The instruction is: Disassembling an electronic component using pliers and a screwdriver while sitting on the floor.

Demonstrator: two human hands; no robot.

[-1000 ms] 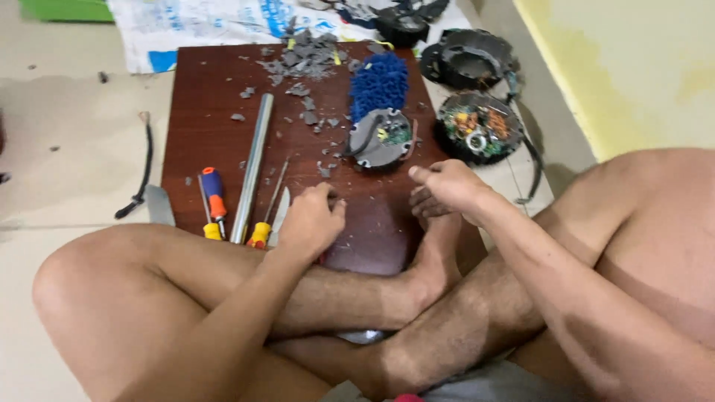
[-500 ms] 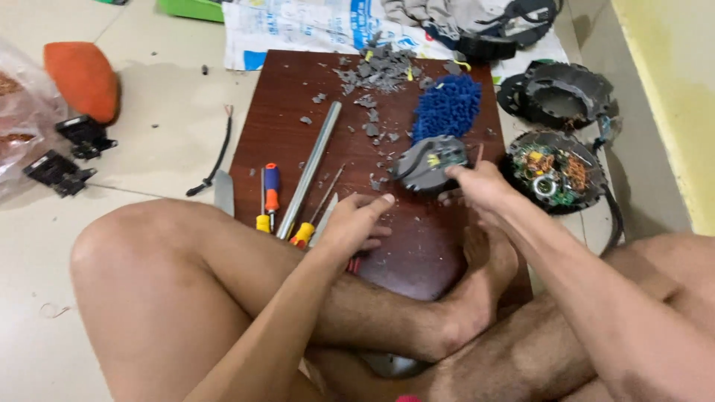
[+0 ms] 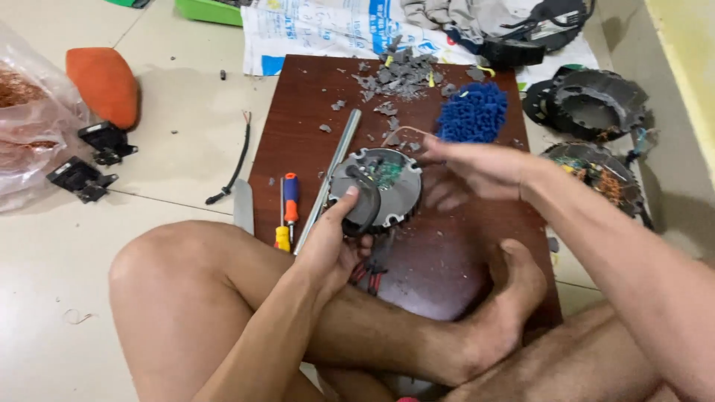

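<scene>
Round grey motor housing (image 3: 383,186) at board (image 3: 298,112) centre gripped by left hand (image 3: 335,242); right hand (image 3: 465,167) half-open at its rim. Strip-down underway; firmer hold likely needed.

Left of the hands lie an orange-handled screwdriver (image 3: 290,199) and a long grey metal rod (image 3: 333,172); beyond them, a blue bristly brush (image 3: 472,112).

Glossy dark wooden board (image 3: 462,268)
</scene>
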